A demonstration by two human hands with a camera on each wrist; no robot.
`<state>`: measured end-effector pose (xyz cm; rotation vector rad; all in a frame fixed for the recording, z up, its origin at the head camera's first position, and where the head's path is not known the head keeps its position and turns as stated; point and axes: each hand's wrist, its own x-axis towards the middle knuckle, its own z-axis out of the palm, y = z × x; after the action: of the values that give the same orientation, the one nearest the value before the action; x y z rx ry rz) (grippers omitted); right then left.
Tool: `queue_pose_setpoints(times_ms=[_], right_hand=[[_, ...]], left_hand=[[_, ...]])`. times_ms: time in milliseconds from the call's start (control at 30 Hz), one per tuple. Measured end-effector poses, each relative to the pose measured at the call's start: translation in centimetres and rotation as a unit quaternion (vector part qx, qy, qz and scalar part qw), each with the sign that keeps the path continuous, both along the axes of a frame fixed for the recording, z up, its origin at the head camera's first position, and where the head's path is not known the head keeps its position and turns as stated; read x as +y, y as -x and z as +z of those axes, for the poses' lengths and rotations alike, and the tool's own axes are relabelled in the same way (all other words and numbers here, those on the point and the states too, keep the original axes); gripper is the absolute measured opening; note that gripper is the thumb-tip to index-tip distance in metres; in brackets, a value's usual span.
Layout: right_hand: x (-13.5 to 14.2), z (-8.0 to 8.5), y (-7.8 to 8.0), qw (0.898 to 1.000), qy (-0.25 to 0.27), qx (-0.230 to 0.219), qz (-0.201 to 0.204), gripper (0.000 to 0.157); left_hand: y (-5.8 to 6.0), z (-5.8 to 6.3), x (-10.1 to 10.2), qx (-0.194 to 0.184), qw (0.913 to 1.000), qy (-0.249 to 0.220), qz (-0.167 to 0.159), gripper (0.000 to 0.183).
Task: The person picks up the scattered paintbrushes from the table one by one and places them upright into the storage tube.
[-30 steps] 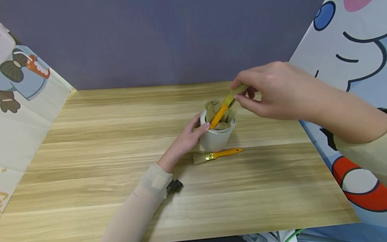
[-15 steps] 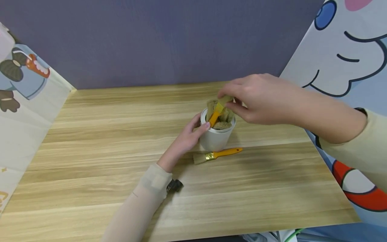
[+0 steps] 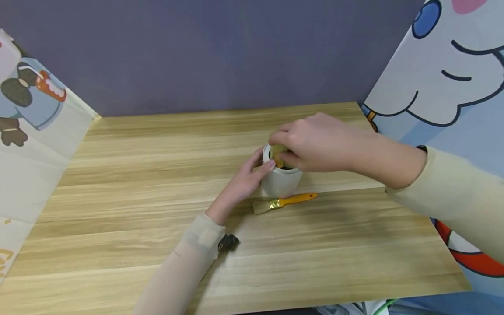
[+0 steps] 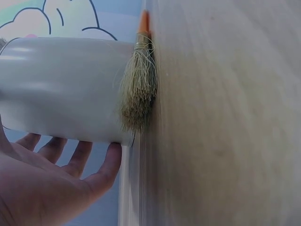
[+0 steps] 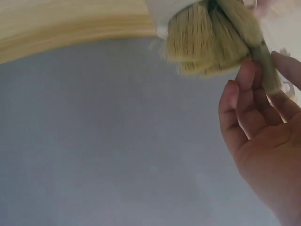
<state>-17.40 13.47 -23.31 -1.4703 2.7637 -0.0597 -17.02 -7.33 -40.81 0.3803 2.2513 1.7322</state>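
Note:
A white cup (image 3: 281, 183) stands on the wooden table, held by my left hand (image 3: 245, 178) with the thumb at its rim and the fingers around its side. In the right wrist view, several bristle heads of paintbrushes (image 5: 193, 35) stick out of it. My right hand (image 3: 315, 144) pinches another paintbrush (image 5: 269, 73) near its bristles, over the cup mouth. That brush points handle-down into the cup, its lower part hidden. A paintbrush with a yellow-orange handle (image 3: 297, 198) lies on the table in front of the cup; its bristles (image 4: 138, 92) show close to the cup base.
The wooden table (image 3: 149, 175) reaches back to a dark purple-grey wall panel (image 3: 204, 52). Cartoon-printed panels flank it on the left (image 3: 39, 144) and right (image 3: 425, 100). A small black device (image 3: 228, 242) sits at the left sleeve cuff.
My right hand has moved down and left, and the paintbrush has sunk handle-first into the cup. The left hand, cup and lying brush have stayed in place.

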Motion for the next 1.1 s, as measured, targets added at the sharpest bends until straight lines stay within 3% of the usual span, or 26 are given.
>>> queue_pose_setpoints(times_ms=[133,233,433,700,767,967,1100], right_hand=[[0.2,0.6,0.1,0.998,0.045,0.034,0.004,0.008],[0.4,0.6,0.0,0.996,0.071,0.047,0.019,0.012],[0.3,-0.2,0.1,0.995,0.075,0.052,0.037,0.018],[0.7,0.3,-0.6,0.996,0.056,0.059,0.024,0.006],[1.0,0.5,-0.8,0.997,0.049,0.054,0.011,0.004],[2.2,0.7,-1.2,0.999,0.024,0.011,-0.047,0.026],[2.9,0.2,-1.1,0.997,0.037,-0.003,-0.073,0.032]], left_hand=[[0.1,-0.2,-0.1,0.007,1.0000,-0.002,0.000,0.063],[0.2,-0.1,-0.1,0.009,1.0000,-0.001,0.000,0.063],[0.0,0.2,0.0,0.004,0.9999,0.002,0.010,0.062],[0.1,0.2,0.0,0.004,1.0000,0.001,0.005,0.062],[0.0,0.3,0.0,0.006,1.0000,0.001,0.006,0.063],[0.0,0.3,0.1,0.002,0.9999,0.003,0.010,0.063],[-0.1,0.2,0.1,-0.003,0.9999,0.003,0.013,0.064]])
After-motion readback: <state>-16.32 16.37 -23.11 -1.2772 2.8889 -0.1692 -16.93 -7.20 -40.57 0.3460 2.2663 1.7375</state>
